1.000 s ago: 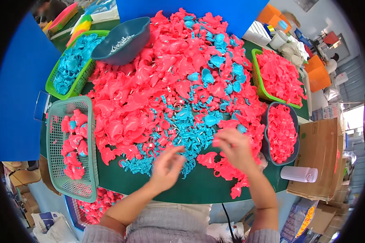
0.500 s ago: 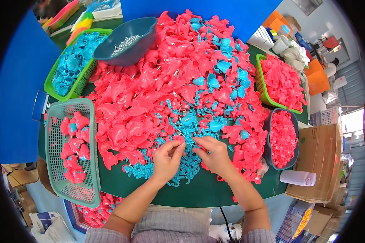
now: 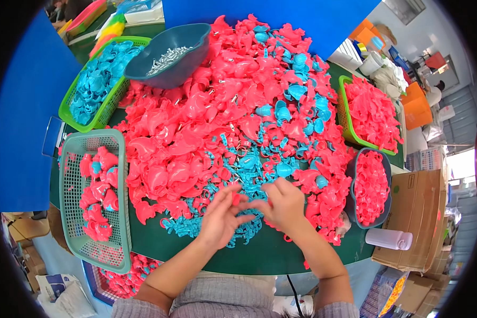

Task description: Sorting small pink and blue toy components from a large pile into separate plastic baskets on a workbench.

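Note:
My left hand (image 3: 218,221) is turned partly palm up over the near edge of the heap, its thumb and fingertips closed on a small pink plastic part (image 3: 236,198). Close beside it, my right hand (image 3: 285,208) has its fingers curled, and a bit of pink shows by the index finger; what it holds is mostly hidden. The right thumb reaches across to the left fingers. Under both hands lie small blue plastic pieces (image 3: 245,229). Behind them spreads a large heap of shiny pink plastic shells (image 3: 196,119) mixed with blue cup-like parts (image 3: 282,112).
At left stand a pale green basket (image 3: 126,212) of pink-and-blue assemblies and a green basket (image 3: 107,114) of blue parts. A dark bowl (image 3: 193,37) of metal screws rests behind. A green basket (image 3: 346,119), a grey-blue bowl (image 3: 389,199) and a pale bottle (image 3: 387,239) line the right edge.
My left hand has rolled palm upward and its fingers have spread more. The right hand has drawn its fingers in and its thumb now meets the left fingers.

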A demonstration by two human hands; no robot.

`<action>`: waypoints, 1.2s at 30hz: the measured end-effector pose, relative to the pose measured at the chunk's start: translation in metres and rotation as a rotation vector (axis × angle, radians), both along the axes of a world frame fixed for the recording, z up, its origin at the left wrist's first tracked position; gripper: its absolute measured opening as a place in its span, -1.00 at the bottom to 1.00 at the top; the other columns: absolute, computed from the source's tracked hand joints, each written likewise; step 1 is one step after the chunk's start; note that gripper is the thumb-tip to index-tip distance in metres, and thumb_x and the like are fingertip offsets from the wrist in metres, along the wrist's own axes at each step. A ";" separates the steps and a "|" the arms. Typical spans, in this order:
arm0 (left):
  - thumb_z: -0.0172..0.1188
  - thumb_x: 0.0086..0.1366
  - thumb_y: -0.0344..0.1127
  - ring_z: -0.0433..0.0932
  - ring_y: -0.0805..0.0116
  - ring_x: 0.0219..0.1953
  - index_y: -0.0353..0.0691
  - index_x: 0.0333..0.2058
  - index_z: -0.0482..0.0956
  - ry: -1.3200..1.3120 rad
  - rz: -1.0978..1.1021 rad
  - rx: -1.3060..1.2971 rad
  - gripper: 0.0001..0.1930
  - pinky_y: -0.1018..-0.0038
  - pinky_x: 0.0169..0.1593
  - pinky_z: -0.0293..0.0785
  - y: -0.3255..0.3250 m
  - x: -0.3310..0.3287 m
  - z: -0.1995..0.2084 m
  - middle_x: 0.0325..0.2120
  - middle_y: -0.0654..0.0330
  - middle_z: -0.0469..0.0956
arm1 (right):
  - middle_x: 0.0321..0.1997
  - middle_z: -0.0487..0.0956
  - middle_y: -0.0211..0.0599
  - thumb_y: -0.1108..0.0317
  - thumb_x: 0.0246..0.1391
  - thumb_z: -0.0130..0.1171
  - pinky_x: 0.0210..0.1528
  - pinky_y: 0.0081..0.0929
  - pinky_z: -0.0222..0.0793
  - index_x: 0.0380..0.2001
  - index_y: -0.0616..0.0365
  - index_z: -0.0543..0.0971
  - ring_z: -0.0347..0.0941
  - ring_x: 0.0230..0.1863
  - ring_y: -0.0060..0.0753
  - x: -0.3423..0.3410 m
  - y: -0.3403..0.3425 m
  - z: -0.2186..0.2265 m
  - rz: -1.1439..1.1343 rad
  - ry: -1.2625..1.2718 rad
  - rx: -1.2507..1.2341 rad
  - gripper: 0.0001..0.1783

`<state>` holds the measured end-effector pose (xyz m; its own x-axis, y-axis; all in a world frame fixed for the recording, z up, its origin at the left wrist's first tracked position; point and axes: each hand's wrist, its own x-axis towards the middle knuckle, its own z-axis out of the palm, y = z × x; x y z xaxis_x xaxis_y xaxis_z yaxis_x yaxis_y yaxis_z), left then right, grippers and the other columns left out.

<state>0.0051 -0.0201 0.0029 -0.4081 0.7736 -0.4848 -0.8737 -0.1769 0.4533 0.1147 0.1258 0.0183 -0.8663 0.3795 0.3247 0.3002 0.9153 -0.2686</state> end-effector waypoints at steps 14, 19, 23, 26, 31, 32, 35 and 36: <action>0.30 0.06 -0.31 0.58 0.23 -0.51 -0.10 -0.34 0.62 2.080 -0.166 -0.825 -0.84 0.37 -0.50 0.45 0.006 -0.048 -0.009 -0.61 0.24 0.51 | -0.27 0.46 -0.21 0.55 -0.20 0.23 -0.19 -0.26 0.42 -0.39 0.14 0.52 0.47 -0.18 -0.12 -0.086 0.033 -0.030 0.157 -0.046 -0.076 -0.79; 0.19 -0.04 -0.38 0.59 0.25 -0.47 -0.06 -0.38 0.60 2.192 -0.410 -0.917 -0.82 0.35 -0.44 0.48 0.016 -0.055 -0.024 -0.58 0.25 0.51 | -0.16 0.54 -0.15 0.49 -0.17 0.31 -0.11 -0.29 0.45 -0.53 0.21 0.46 0.49 -0.08 -0.10 -0.059 0.027 -0.008 0.028 0.027 -0.826 -0.81; 0.21 0.12 -0.32 0.57 0.23 -0.50 -0.13 -0.42 0.56 2.043 -0.209 -0.746 -0.94 0.34 -0.43 0.49 0.016 -0.056 -0.019 -0.54 0.20 0.52 | -0.15 0.58 -0.11 0.44 -0.14 0.35 -0.02 -0.25 0.42 -0.54 0.21 0.47 0.49 -0.05 -0.11 -0.042 -0.002 -0.014 0.186 -0.061 -0.505 -0.80; 0.16 0.27 -0.30 0.57 0.24 -0.45 -0.22 -0.42 0.49 1.665 0.020 -0.533 -0.86 0.34 -0.42 0.51 0.004 -0.062 -0.019 -0.48 0.15 0.51 | -0.24 0.57 -0.17 0.46 -0.22 0.32 -0.11 -0.23 0.41 -0.55 0.18 0.49 0.48 -0.14 -0.07 -0.052 -0.017 -0.032 0.172 -0.015 -0.383 -0.82; 0.04 0.40 -0.32 0.60 0.29 -0.16 -0.22 -0.18 0.38 0.476 0.112 -0.071 -0.88 0.51 -0.33 0.59 -0.027 -0.044 0.005 -0.14 0.03 0.52 | -0.40 0.53 -0.23 0.51 -0.26 0.26 -0.22 -0.31 0.40 -0.57 0.19 0.48 0.48 -0.32 -0.14 -0.051 -0.007 -0.040 0.072 -0.003 -0.396 -0.86; 0.01 0.41 -0.34 0.60 0.21 -0.12 -0.21 -0.14 0.36 0.462 0.044 -0.054 -0.87 0.38 -0.22 0.64 -0.036 -0.042 0.008 -0.07 0.00 0.49 | -0.46 0.51 -0.30 0.56 -0.17 0.25 -0.27 -0.47 0.39 -0.53 0.19 0.48 0.48 -0.37 -0.39 -0.047 -0.002 -0.036 0.004 0.018 -0.596 -0.87; -0.01 0.42 -0.33 0.57 0.19 -0.08 -0.19 -0.09 0.34 0.150 0.014 -0.009 -0.85 0.30 -0.18 0.62 -0.045 -0.029 0.008 -0.06 0.02 0.48 | -0.43 0.50 -0.40 0.56 -0.09 0.26 -0.27 -0.59 0.38 -0.45 0.19 0.46 0.43 -0.35 -0.59 -0.039 0.004 -0.020 -0.137 0.189 -0.964 -0.84; -0.01 0.42 -0.32 0.53 0.20 -0.01 -0.16 -0.06 0.37 0.078 -0.038 -0.025 -0.83 0.21 -0.07 0.57 -0.046 -0.025 0.011 -0.04 0.08 0.47 | -0.38 0.49 -0.43 0.56 -0.04 0.25 -0.25 -0.59 0.38 -0.38 0.20 0.44 0.41 -0.32 -0.64 -0.036 -0.002 -0.013 -0.029 0.262 -1.065 -0.81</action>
